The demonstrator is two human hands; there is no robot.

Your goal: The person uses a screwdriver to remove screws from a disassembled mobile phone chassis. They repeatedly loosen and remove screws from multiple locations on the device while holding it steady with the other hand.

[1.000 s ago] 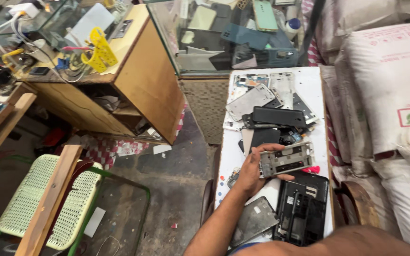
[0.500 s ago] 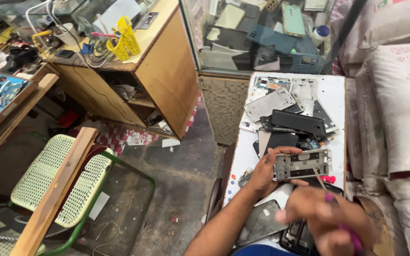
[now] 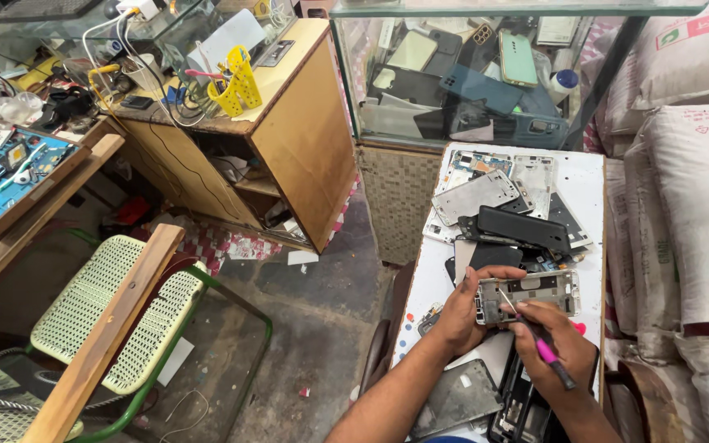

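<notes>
Head view, items as follows.

Item: your left hand (image 3: 463, 310), closed around the left end of an opened phone frame (image 3: 528, 295), which it holds level just above the white table (image 3: 588, 176).

Item: your right hand (image 3: 564, 353), closed on a pink-handled screwdriver (image 3: 535, 338); its thin tip rests on the frame near the left end.

Item: heap of phone parts just beyond the frame: a black back cover (image 3: 523, 227), a silver back plate (image 3: 476, 197), a bare circuit frame (image 3: 473, 164).

Item: dark phone shells (image 3: 457, 402) on the table under your wrists.

Item: glass cabinet (image 3: 486, 78) of phones behind the table; wooden counter (image 3: 289, 123) with a yellow holder (image 3: 238, 82) to its left; green mesh chair (image 3: 116, 316) at lower left; white sacks (image 3: 691, 205) at right.
</notes>
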